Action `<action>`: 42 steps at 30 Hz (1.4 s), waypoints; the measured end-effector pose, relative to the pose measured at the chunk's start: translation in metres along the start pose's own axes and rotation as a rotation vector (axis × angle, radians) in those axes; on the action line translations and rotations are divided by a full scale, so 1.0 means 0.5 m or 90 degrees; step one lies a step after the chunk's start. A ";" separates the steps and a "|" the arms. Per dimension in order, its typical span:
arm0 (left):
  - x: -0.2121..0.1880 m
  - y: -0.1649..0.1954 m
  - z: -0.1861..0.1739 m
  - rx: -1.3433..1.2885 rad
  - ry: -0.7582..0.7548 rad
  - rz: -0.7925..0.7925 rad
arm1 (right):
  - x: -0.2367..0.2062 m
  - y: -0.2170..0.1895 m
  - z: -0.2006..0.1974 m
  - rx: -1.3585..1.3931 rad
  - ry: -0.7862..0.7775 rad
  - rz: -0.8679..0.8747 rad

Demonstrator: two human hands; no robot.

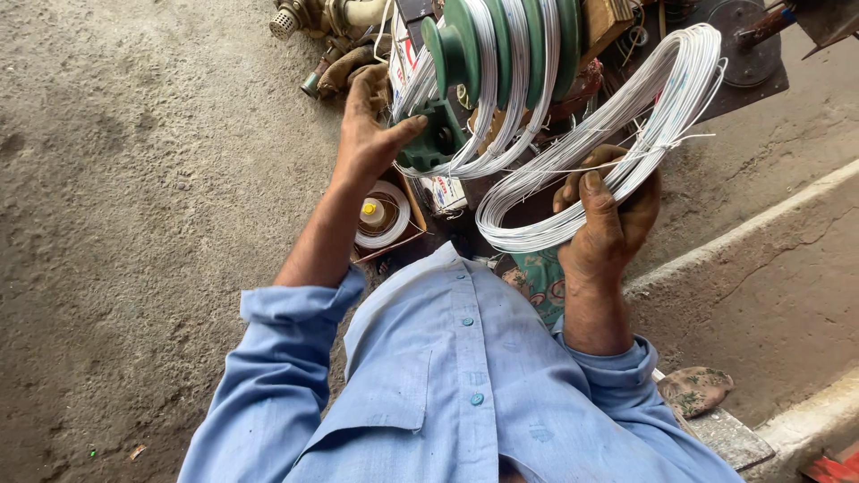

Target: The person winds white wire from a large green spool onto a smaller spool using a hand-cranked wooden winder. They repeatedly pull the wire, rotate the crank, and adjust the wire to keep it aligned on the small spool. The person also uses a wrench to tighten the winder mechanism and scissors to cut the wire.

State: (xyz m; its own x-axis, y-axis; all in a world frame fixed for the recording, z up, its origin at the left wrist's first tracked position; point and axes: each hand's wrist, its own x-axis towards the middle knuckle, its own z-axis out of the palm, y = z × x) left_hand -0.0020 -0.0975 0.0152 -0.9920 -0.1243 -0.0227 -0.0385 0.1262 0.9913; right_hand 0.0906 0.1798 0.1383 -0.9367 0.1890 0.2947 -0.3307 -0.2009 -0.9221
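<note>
Down by the person's left forearm, an open cardboard box point(404, 240) sits on the ground, and inside it there's a white round tub point(383, 215) holding a small bottle with a yellow cap point(368, 209). Up top, the green stepped former point(501, 45) is a stack of smooth discs, glossy and round, with thin white wire point(488, 134) wound in its grooves and sagging in loops below it. Left hand point(369, 134) is up against the green block point(429, 134) at the former's base, thumb pressed to it, fingers stretched along the side; the hand is spread flat, gripping nothing. Right hand point(607, 219) is clenched around a loose coil of white wire point(617, 143), many fine strands bundled into a slender oval hoop, thumb laid over the strands. That coil hangs just right of the former, tilted, its top end reaching up toward a dark metal plate point(743, 54). Stray wire ends poke out sideways. Both hands are dark with grime. Sleeves are pale blue cloth, cuffs rolled. Rough grey concrete floor point(134, 224) on the left, a pitted concrete kerb point(761, 268) on the right. Brass-coloured pipe fittings point(313, 27) lie top left.
</note>
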 end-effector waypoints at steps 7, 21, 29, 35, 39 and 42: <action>0.073 -0.004 -0.005 -0.201 -0.181 -0.172 | 0.010 0.008 0.019 -0.017 -0.055 -0.061; 0.052 -0.017 -0.009 -0.443 -0.317 -0.294 | -0.012 0.009 0.037 0.015 -0.069 0.037; 0.025 -0.048 0.012 -0.602 -0.334 -0.218 | -0.010 0.019 0.038 -0.006 -0.066 0.007; 0.008 -0.064 0.029 -0.582 -0.263 -0.235 | -0.009 0.032 0.035 -0.003 -0.078 -0.009; -0.025 -0.090 0.054 -0.669 -0.280 -0.199 | -0.009 0.041 0.036 -0.016 -0.064 0.021; -0.052 -0.112 0.080 -0.741 -0.274 -0.205 | -0.009 0.041 0.037 -0.026 -0.054 0.028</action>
State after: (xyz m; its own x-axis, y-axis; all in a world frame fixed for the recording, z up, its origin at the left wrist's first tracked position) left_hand 0.0210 -0.0618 -0.0449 -0.9247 0.3657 -0.1055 -0.3717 -0.8082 0.4568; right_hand 0.0857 0.1570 0.1225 -0.9573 0.0979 0.2719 -0.2851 -0.1672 -0.9438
